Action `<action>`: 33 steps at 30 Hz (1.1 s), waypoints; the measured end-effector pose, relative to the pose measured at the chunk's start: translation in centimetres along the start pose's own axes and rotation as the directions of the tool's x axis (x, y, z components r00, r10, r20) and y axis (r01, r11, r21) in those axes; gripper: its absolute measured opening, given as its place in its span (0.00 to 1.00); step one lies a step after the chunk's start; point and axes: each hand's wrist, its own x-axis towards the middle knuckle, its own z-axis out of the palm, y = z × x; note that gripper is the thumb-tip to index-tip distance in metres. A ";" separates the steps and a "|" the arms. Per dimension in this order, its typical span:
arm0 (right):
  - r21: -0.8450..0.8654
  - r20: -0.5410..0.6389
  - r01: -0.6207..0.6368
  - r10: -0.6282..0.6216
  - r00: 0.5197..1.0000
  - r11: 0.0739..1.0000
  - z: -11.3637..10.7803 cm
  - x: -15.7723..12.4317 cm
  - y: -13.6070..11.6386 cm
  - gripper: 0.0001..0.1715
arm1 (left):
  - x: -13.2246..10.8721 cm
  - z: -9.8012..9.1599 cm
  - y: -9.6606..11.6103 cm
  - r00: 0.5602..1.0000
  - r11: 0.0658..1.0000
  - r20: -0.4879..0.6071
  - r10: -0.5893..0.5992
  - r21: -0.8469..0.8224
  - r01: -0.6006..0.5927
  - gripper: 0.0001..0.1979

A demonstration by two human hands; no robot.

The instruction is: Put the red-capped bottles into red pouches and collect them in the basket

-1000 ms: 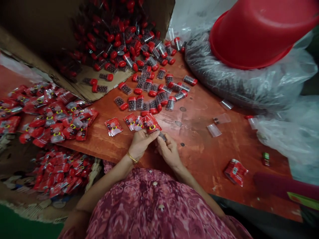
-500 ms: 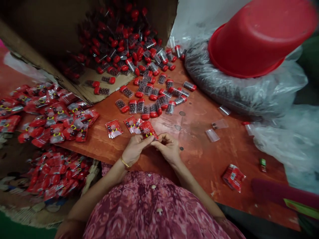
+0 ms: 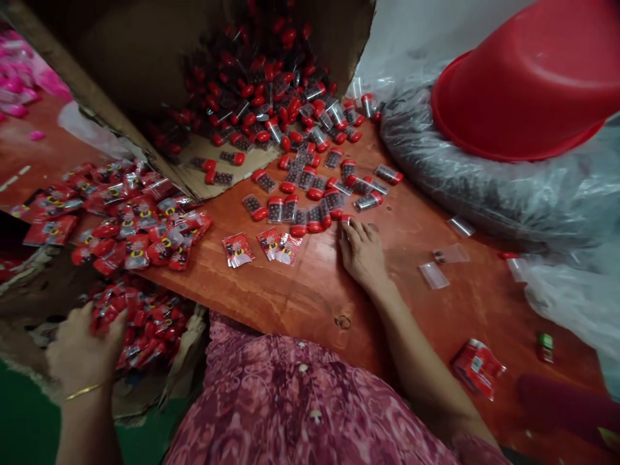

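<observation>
My left hand (image 3: 83, 349), with a gold bangle at the wrist, lies over a heap of red foil sachets (image 3: 145, 332) below the table's near edge. Its curled fingers touch them, and I cannot tell whether it grips one. My right hand (image 3: 362, 253) rests on the orange-red table (image 3: 300, 310), its fingertips against a clear tube with a red cap (image 3: 345, 221). Many such tubes, filled with dark pellets, are scattered just beyond it (image 3: 310, 194). Three red sachets (image 3: 268, 244) lie flat between my hands.
A tilted cardboard box (image 3: 121, 58) spills more tubes onto the table. A larger sachet pile (image 3: 140, 223) covers the left side. At right sit a clear bag of dark pellets (image 3: 465, 187), an upturned red basin (image 3: 527, 84), small clear bags (image 3: 433, 276), and a loose sachet (image 3: 478, 368).
My hands have parted from the sachet they held together. The left has moved down-left onto the lower heap, the right forward to the tubes. The view has shifted slightly.
</observation>
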 end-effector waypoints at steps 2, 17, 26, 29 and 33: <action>0.023 0.010 0.041 -0.042 0.999 0.999 -0.6 -2.1 -1.0 0.21 | -2.0 1.9 3.2 0.986 0.992 -0.151 0.064 -0.102 -0.080 0.15; 0.311 -0.148 0.086 -0.041 0.988 0.946 -2.1 -5.1 -5.2 0.11 | -3.0 15.3 19.7 0.681 0.678 0.072 0.729 -0.212 -0.704 0.06; 0.909 0.276 -0.328 0.219 0.936 0.257 -0.9 -1.0 -10.5 0.18 | -5.4 13.1 20.7 0.864 0.401 0.171 0.474 -0.915 -0.038 0.11; 0.933 0.315 -0.344 0.223 0.923 0.106 -0.8 -0.4 -11.2 0.18 | -6.6 12.5 21.3 0.817 0.316 0.334 0.470 -0.928 0.197 0.15; 0.928 0.323 -0.348 0.181 0.929 0.130 -1.4 -0.7 -10.2 0.20 | -6.7 12.1 21.4 0.608 0.435 0.591 0.530 -0.805 0.403 0.21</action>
